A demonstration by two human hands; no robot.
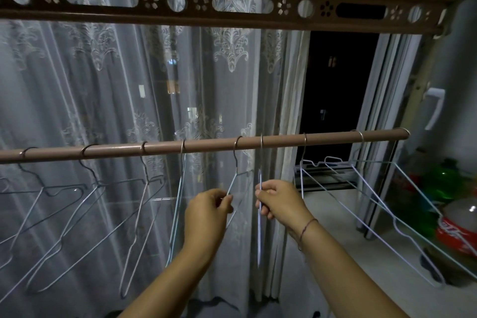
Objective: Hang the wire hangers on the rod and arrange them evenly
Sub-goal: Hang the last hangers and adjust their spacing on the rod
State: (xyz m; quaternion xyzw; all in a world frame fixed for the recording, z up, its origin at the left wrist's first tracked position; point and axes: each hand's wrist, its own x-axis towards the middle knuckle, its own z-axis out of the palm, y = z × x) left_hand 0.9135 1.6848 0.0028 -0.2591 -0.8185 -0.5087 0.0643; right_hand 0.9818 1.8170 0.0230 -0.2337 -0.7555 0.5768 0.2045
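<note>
left hand (pixel 206 212) is pinching a wire hanger (pixel 232 184), right hand (pixel 280 201) pinching the next hanger (pixel 259 240), on the smooth brown rod (pixel 206 146); coca-cola bottle (pixel 454 230) lying right.

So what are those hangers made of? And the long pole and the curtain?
The wire hangers look like thin metal wire with a pale painted or plastic coating. Their hooks look bare and shiny. The rod seems to be a metal tube with a smooth brown finish that glints. The curtain is sheer white fabric with embroidered patterns, and lights show through it.
</note>
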